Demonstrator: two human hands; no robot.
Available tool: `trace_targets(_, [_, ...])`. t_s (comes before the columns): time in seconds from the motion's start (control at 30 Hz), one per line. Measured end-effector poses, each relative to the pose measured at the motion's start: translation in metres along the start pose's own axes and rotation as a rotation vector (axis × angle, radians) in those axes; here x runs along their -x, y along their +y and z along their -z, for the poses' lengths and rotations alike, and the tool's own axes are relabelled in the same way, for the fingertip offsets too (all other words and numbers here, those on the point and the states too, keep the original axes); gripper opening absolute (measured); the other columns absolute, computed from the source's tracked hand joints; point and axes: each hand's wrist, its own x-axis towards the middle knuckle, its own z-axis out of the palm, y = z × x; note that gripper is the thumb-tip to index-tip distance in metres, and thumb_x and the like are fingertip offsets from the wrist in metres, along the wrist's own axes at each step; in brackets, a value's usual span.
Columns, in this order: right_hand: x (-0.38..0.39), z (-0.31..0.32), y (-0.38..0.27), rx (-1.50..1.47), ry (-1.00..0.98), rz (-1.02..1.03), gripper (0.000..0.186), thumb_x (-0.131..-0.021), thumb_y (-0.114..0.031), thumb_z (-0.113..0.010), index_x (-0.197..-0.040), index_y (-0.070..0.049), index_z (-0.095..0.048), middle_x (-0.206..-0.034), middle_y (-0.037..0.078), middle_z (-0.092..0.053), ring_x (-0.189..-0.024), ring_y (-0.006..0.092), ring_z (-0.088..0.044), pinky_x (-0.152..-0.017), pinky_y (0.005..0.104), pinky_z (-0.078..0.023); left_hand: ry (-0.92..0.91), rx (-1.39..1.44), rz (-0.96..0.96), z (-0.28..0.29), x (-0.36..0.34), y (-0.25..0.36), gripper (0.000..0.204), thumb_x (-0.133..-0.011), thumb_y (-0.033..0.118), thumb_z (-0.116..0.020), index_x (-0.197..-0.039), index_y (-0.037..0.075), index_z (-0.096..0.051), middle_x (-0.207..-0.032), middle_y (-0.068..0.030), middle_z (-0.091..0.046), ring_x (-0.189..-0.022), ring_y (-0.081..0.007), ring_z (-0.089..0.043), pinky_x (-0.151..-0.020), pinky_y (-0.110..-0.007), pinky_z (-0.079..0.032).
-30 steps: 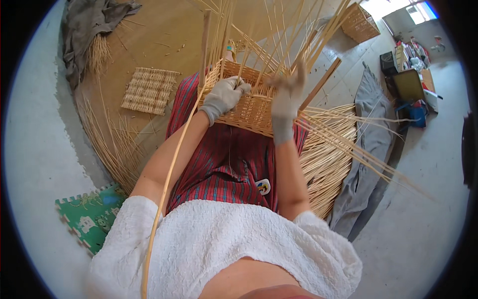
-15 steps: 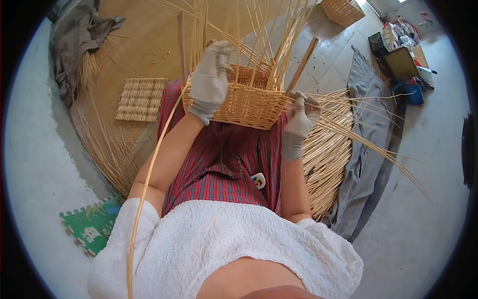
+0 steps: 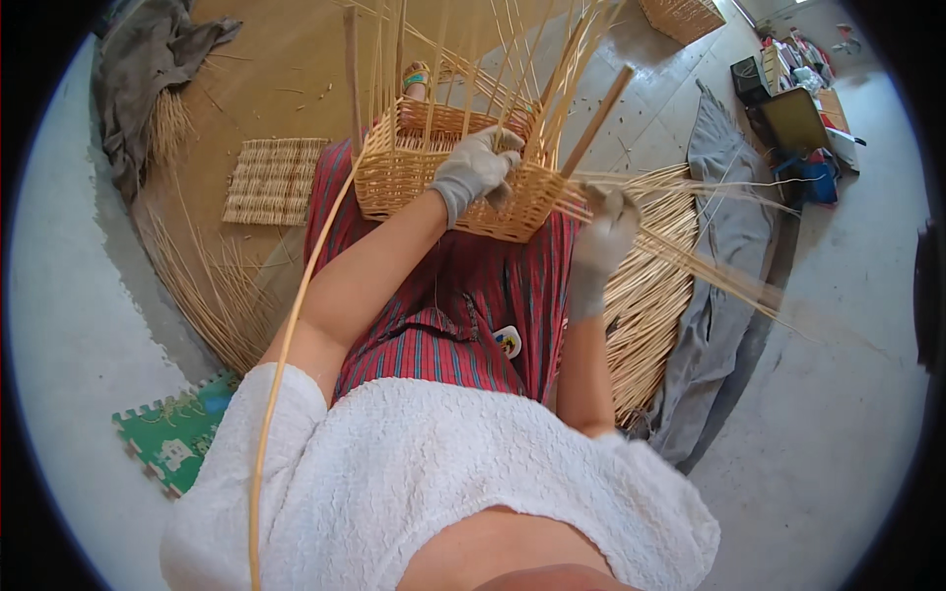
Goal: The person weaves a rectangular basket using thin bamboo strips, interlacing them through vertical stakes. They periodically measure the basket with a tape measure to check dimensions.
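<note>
An openwork wicker basket is noted at 12 o'clock, resting on the lap over a red striped garment. Its upright stakes are left unwoven above the rim, and a flat wooden slat is seen slanting up at its right corner. The gloved left hand is placed at the basket's near wall, its fingers bent at the rim; whether anything is gripped by them cannot be told. The gloved right hand is found at 2 o'clock, just off the basket's right corner, fingers curled in beside loose weaving strands; closure is obscured by blur and cannot be told. A long single cane is observed running from the basket's left corner toward 7 o'clock. A woven wicker panel is laid at 10 o'clock, and a bundle of willow rods at 3 o'clock, bordered by grey cloth.
</note>
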Motion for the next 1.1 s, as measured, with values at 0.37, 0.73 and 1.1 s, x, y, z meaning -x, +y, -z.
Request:
trace_targets(0.37, [0.069, -0.126, -0.054, 0.674, -0.468, 0.702, 0.057, -0.085, -0.011, -0.064, -0.141, -0.014, -0.057, -0.136, 0.013, -0.062, -0.128, 0.0320, -0.058, -0.112, 0.0458, -0.044, 0.767, -0.201, -0.436, 0.107, 0.079, -0.096, 0.033, -0.093, 0.001, -0.069, -0.124, 0.004, -0.057, -0.110, -0.0046, -0.064, -0.094, -0.0172, -0.063, -0.089, -0.036, -0.055])
trace_targets(0.73, [-0.011, -0.106, 0.049, -0.294, -0.019, 0.016, 0.017, -0.101, -0.006, -0.063, -0.117, -0.006, -0.057, -0.098, 0.008, -0.071, -0.088, 0.0167, -0.070, -0.061, 0.0270, -0.054, 0.350, -0.200, -0.388, 0.154, 0.059, -0.064, 0.037, -0.086, 0.015, -0.082, -0.117, 0.005, -0.065, -0.107, -0.0074, -0.068, -0.097, -0.0177, -0.066, -0.085, -0.035, -0.054])
trace_targets(1.1, [-0.049, -0.170, 0.006, 0.014, -0.251, 0.259, 0.050, -0.096, 0.006, -0.053, -0.143, -0.012, -0.050, -0.128, 0.016, -0.065, -0.093, 0.0235, -0.072, -0.076, 0.0362, -0.058, 0.158, -0.764, -0.029, 0.117, 0.035, 0.000, 0.046, -0.104, 0.040, -0.045, -0.131, 0.006, -0.060, -0.117, -0.0237, -0.070, -0.110, -0.0421, -0.066, -0.095, -0.048, -0.052])
